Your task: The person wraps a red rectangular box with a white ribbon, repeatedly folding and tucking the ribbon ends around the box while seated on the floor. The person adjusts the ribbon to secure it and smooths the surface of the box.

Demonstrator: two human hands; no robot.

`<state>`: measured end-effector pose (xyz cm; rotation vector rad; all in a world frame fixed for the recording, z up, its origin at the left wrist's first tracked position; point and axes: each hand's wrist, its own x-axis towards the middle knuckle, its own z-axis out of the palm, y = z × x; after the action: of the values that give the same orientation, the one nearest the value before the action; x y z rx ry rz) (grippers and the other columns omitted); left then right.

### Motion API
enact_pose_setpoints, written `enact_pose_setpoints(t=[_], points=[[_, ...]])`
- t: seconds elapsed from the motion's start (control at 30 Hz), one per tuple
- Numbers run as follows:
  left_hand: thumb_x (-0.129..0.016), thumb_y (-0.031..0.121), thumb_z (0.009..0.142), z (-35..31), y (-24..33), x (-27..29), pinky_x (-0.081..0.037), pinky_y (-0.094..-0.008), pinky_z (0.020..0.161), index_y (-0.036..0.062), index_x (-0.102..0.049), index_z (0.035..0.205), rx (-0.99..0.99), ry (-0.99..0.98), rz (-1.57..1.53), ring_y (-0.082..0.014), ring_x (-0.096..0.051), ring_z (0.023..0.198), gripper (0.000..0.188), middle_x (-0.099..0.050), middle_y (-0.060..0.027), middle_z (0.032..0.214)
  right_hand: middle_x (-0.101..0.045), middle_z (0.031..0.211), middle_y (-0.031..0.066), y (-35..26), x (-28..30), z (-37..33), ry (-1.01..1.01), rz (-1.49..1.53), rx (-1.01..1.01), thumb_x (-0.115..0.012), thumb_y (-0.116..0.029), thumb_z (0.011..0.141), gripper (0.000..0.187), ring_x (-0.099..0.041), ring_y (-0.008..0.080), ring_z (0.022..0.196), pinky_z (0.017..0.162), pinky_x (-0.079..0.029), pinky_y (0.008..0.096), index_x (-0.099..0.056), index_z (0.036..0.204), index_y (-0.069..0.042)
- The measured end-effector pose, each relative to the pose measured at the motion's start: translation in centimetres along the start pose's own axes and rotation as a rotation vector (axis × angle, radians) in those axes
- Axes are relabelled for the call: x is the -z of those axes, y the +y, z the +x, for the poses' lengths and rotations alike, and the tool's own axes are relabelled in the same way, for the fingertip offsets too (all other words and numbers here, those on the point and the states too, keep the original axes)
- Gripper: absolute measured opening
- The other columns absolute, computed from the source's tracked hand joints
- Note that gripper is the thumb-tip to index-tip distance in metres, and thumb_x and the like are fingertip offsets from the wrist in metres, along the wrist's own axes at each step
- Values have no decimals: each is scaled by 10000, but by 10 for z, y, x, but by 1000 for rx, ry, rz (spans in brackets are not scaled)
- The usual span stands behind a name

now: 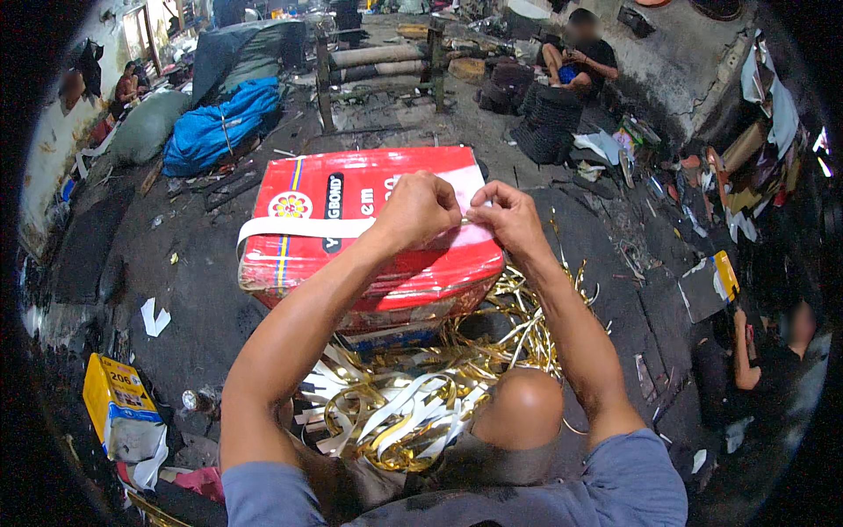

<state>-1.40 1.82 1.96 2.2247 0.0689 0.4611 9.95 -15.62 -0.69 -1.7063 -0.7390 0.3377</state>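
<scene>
The white strip [303, 227] lies across the red box [439, 266], to the left of the fingers; left hand [416, 211] and right hand [510, 217] are both pinching, but on what I cannot tell; gold ribbons [420, 422] lie below the fingers

White strip [307, 227]: narrow, flat, plain-faced. Lies lengthwise across the top of the red box [439, 263], below the flower emblem, crossing the coloured stripe. Left end bends down over the box's left edge. Slight bow, no twist seen. Middle hidden behind left hand [420, 211]; far end pinched between it and right hand [509, 220], above box top's right part
</scene>
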Motion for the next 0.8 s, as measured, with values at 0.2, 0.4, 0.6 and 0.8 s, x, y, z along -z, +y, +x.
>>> enact_pose_setpoints(t=[0.2,0.4,0.6,0.8], points=[[-755,140,803,1,-12,-3,-574,-388,693,-4,-781,848,-304,52,12,-273,-723,726,153,-730,-162,798,-586,694,-17,-3,3,-13,131,88,25,-789,-334,940,289,-457,52,595,522,-363,295,-663,930,-74],[-742,112,841,-3,4,-28,-526,-332,652,-9,-748,820,-190,140,-184,-166,-674,725,123,-695,-112,770,-591,728,45,8,10,-10,104,-234,182,-655,-369,1037,401,-523,145,711,658,-437,365,-619,878,-4],[-738,80,846,-5,4,-34,-497,-340,613,-23,-732,813,-308,195,-152,-180,-641,669,108,-669,-130,763,-460,645,-59,30,-3,-16,49,438,-30,-627,-302,1076,336,-387,29,589,530,-329,255,-590,804,-109],[-715,53,861,1,5,-40,-503,-320,626,-27,-737,825,-242,152,-259,-150,-639,686,91,-688,-101,782,-458,636,-97,33,-11,-27,91,681,-186,-619,-345,1079,263,-346,11,434,354,-238,219,-562,888,-173]])
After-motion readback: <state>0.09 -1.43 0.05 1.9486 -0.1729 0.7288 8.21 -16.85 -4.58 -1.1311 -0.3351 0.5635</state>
